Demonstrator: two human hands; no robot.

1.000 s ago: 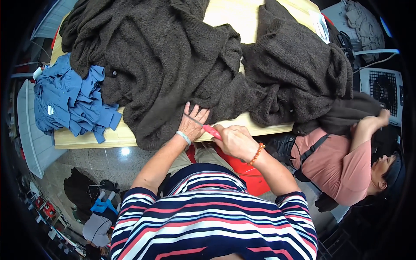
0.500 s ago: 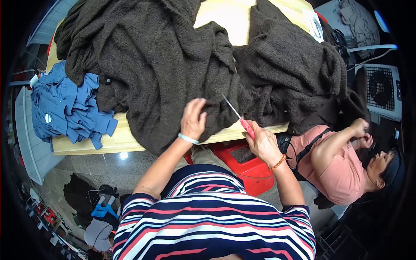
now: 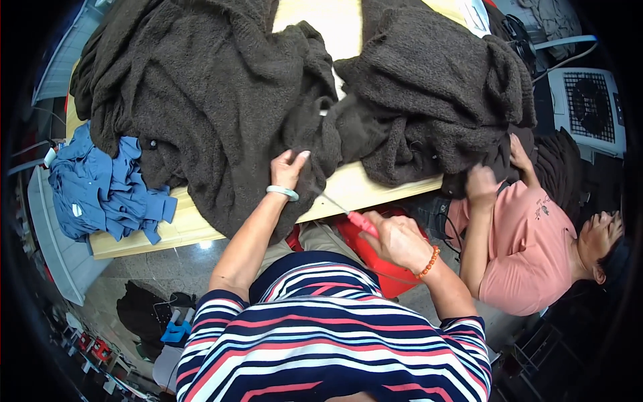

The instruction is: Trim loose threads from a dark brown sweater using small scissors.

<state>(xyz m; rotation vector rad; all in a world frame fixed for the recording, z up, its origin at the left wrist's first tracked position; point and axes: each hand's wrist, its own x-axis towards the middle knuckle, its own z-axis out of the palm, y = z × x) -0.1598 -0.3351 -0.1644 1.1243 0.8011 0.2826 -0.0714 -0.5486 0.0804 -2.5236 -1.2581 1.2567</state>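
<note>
- The right hand (image 3: 400,240), just below the middle of the frame, is wrapped around the smooth pink handle of a tool (image 3: 364,224); its thin, straight metal shaft points to the upper left.
- The left hand (image 3: 287,173), well apart from it, touches the brown cloth (image 3: 221,100) with bent fingers; whether they pinch it, I cannot tell.
- That cloth, thick and fuzzy, heaps in soft, rounded folds across the upper half of the frame, drooping over the near edge of the pale wooden surface (image 3: 375,194).
- Thin, smooth blue cloth (image 3: 107,191) lies crumpled at the left, sharply creased.
</note>
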